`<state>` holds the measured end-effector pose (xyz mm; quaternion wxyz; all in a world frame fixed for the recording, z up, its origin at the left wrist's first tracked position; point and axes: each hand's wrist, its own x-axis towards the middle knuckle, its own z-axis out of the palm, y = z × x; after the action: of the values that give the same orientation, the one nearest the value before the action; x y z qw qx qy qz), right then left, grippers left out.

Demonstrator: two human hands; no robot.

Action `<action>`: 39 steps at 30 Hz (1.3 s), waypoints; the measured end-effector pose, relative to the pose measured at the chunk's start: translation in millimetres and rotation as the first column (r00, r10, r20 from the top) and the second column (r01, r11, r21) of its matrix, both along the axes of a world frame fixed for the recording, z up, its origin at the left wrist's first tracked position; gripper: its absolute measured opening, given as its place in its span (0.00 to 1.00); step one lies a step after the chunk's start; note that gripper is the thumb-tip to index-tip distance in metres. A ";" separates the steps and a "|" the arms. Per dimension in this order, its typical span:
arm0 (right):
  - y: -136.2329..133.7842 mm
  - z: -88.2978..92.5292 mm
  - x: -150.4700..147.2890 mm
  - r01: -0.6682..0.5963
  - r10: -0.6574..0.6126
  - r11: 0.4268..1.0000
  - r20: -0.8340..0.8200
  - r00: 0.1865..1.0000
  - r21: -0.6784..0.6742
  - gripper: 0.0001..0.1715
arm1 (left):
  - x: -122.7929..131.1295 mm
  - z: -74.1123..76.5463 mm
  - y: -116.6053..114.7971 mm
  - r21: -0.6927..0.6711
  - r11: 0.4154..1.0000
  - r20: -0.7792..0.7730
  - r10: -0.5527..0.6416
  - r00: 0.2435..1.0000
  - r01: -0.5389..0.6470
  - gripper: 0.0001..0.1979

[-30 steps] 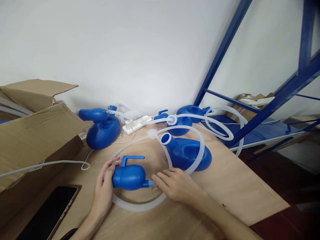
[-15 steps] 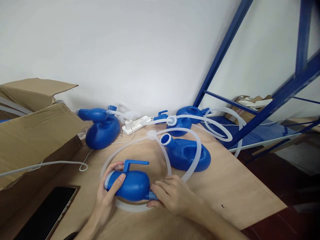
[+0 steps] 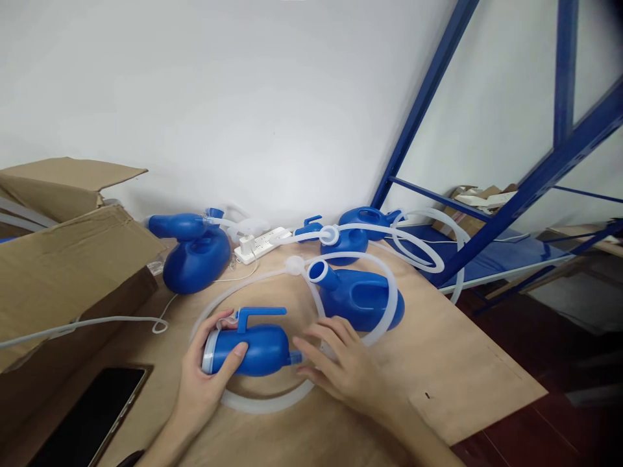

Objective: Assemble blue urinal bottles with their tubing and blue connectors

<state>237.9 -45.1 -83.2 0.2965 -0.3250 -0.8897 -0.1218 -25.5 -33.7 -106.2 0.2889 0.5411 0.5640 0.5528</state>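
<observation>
A small blue plastic vessel (image 3: 257,349) with a handle on top lies on its side on the wooden table (image 3: 452,370). My left hand (image 3: 207,379) is wrapped round its wide left end, thumb across the front. My right hand (image 3: 341,366) is at the narrow outlet on its right, fingers spread over the joint with a white tube (image 3: 263,403) that loops round the vessel. Just behind my right hand lies a larger blue bottle (image 3: 363,298) with an open spout.
More blue bottles (image 3: 195,250) and coiled white tubing (image 3: 418,240) lie at the back, beside a white power strip (image 3: 260,243). An open cardboard box (image 3: 63,259) stands at the left, a dark phone (image 3: 92,415) in front of it. Blue shelving (image 3: 487,233) stands right.
The small blue vessel was drawn toward me, then set a little further away. My left thumb came round onto its front. My right hand's fingers have spread from a closed grip at the outlet.
</observation>
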 end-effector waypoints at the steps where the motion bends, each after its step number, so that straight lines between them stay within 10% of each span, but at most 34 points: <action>1: -8.2 -0.4 5.2 -0.027 0.029 0.999 -0.080 0.996 0.019 0.18 | -1.9 -1.8 1.7 -0.003 1.000 0.004 0.013 1.000 -0.013 0.24; 5: -39.2 -17.1 18.7 0.032 -0.195 0.941 -0.464 0.864 -0.336 0.13 | -8.3 -10.2 7.2 0.033 0.998 0.008 0.056 0.998 -0.056 0.23; 8: -47.1 -38.6 14.3 -0.069 -0.517 0.690 -0.558 0.649 -0.721 0.18 | -7.5 -13.2 5.3 0.053 0.997 -0.013 0.051 0.999 -0.050 0.23; 12: -41.2 -56.8 -4.7 -0.360 -0.676 0.519 -0.630 0.382 -0.775 0.30 | -2.8 -13.0 -0.7 0.088 0.996 -0.033 0.020 0.999 -0.017 0.21; 17: -35.2 -59.3 -22.8 -0.519 -0.720 0.534 -0.681 0.133 -0.667 0.29 | -0.1 -9.8 -2.9 0.053 0.998 0.012 0.024 1.000 -0.025 0.21; 25: -35.3 -63.4 -31.3 -0.558 -0.714 0.513 -0.685 0.144 -0.652 0.23 | -2.4 -16.0 -0.2 0.071 0.996 0.008 0.051 0.999 -0.051 0.22; 35: -38.9 -67.4 -41.4 -0.674 -0.787 0.514 -0.605 -0.123 -0.532 0.21 | -3.8 -25.4 -0.4 0.155 0.987 -0.018 0.032 0.999 -0.029 0.21; 39: -43.1 -75.0 -47.9 -0.676 -0.789 0.467 -0.613 -0.028 -0.570 0.19 | -3.8 -32.4 -2.5 0.190 0.982 -0.051 -0.002 0.999 0.011 0.20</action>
<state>190.0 -88.2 -158.2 0.6018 -0.4461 -0.2514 0.6129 -29.4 -36.2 -138.6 0.2235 0.5819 0.5139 0.5894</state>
